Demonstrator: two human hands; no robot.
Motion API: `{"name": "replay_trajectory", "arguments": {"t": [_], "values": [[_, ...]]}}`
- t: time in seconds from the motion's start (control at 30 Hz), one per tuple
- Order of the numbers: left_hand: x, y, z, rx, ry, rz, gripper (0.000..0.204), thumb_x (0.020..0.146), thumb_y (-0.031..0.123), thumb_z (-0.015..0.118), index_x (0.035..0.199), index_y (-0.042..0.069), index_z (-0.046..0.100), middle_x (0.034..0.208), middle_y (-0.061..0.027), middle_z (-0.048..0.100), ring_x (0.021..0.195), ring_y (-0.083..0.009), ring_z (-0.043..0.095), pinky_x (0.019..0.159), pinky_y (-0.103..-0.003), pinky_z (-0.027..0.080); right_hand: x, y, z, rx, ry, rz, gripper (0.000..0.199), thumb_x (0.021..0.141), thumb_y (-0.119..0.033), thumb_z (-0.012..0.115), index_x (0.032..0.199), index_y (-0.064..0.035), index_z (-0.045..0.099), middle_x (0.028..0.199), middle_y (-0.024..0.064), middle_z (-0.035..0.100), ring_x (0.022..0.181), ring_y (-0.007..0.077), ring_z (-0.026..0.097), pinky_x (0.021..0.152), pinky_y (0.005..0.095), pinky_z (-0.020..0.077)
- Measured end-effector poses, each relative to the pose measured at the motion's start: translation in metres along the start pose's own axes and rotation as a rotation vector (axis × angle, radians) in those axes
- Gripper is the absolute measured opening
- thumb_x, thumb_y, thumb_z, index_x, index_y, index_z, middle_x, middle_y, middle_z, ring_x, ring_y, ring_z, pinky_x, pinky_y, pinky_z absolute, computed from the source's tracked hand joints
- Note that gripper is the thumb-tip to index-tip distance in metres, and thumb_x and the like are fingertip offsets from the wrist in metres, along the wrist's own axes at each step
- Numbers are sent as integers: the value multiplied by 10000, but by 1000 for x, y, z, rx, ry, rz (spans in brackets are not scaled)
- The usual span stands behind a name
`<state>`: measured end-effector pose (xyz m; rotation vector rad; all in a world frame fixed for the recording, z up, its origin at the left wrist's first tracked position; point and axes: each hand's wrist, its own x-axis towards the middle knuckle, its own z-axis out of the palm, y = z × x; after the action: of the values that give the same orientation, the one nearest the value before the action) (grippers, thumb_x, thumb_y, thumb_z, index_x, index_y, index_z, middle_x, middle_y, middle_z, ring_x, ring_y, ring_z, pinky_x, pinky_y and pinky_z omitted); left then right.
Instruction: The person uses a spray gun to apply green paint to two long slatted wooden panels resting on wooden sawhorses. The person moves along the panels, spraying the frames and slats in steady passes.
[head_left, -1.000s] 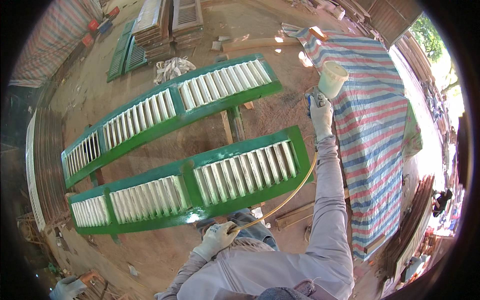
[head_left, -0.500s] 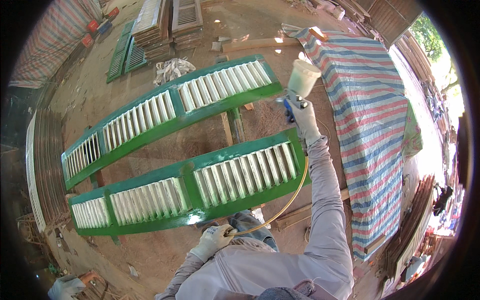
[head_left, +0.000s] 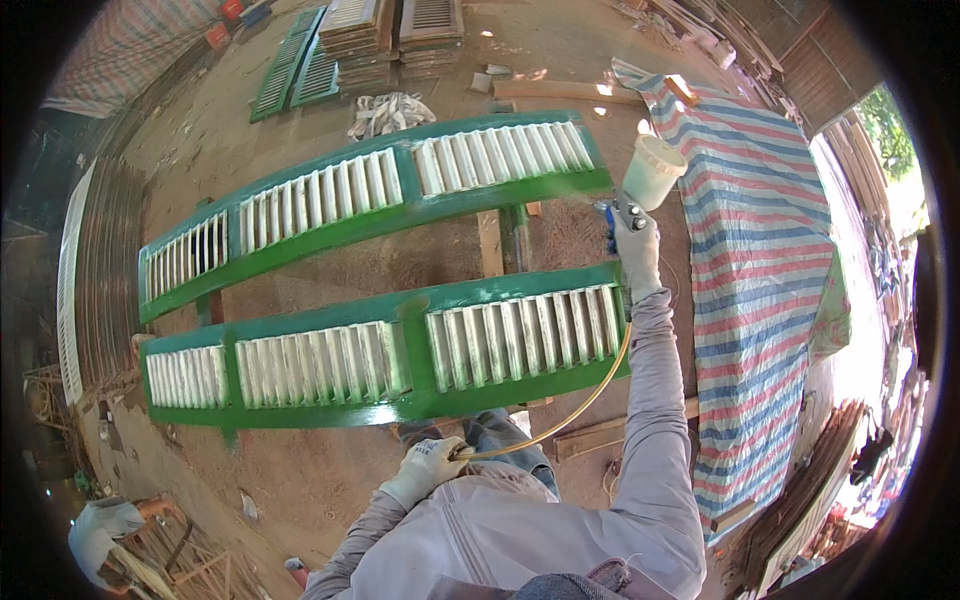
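My right hand [head_left: 638, 250], gloved, grips a spray gun [head_left: 628, 212] with a pale cup [head_left: 654, 172] on top. Its nozzle points left at the right end of the far louvred shutter [head_left: 400, 222], and a faint mist hangs in front of it. That shutter has a green frame and whitish slats. Nearer to me lies a second such shutter [head_left: 415, 403], its slats partly tinged green. In front of my waist, my gloved left hand [head_left: 428, 470] is closed round a yellow hose [head_left: 545, 440], which runs up to the gun.
A striped tarpaulin [head_left: 755, 260] covers something long on the right. Behind the shutters lie a crumpled cloth [head_left: 388, 115] and stacked shutter panels [head_left: 360, 50]. Wooden supports [head_left: 490, 243] show beneath the two shutters. More slatted panels [head_left: 115, 270] lean at the left.
The whole view has shifted, so most of the scene sits further right. The spray gun stays by the far shutter's right end, and its mist shows more plainly. The left hand keeps the hose.
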<state>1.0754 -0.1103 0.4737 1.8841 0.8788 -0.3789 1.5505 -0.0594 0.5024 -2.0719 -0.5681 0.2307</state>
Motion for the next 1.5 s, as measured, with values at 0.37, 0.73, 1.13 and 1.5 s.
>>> {"name": "replay_trajectory", "arguments": {"t": [0.37, 0.73, 1.13, 1.5], "values": [[-76, -63, -23, -55, 79, -124, 292, 910, 316, 636, 1100, 109, 716, 1077, -160, 722, 1040, -369, 665, 881, -472, 517, -81, -83, 107, 326, -370, -18, 288, 918, -183, 749, 1144, -5, 726, 712, 26, 672, 551, 80, 606, 497, 263, 492], [-100, -87, -34, -82, 89, -121, 291, 920, 321, 625, 1094, 105, 715, 1087, -158, 718, 1046, -371, 660, 890, -462, 514, -99, -72, 120, 266, -336, 59, 339, 889, -229, 794, 1108, 21, 726, 844, 45, 723, 722, 91, 628, 623, 283, 520], [-84, -96, -28, -94, 37, -49, 308, 939, 375, 627, 1131, 140, 683, 1034, -154, 731, 995, -360, 685, 849, -487, 517, -97, -55, 36, -64, 27, -15, 258, 942, -222, 703, 1111, -26, 710, 739, 4, 670, 585, 84, 589, 525, 277, 486], [-122, -113, -45, -99, 84, -132, 263, 917, 290, 607, 1071, 105, 713, 1055, -146, 723, 1027, -364, 668, 876, -449, 515, -144, -114, 136, 725, -597, 151, 191, 916, -146, 760, 1006, 17, 717, 739, 29, 696, 544, 83, 600, 476, 265, 479]]}}
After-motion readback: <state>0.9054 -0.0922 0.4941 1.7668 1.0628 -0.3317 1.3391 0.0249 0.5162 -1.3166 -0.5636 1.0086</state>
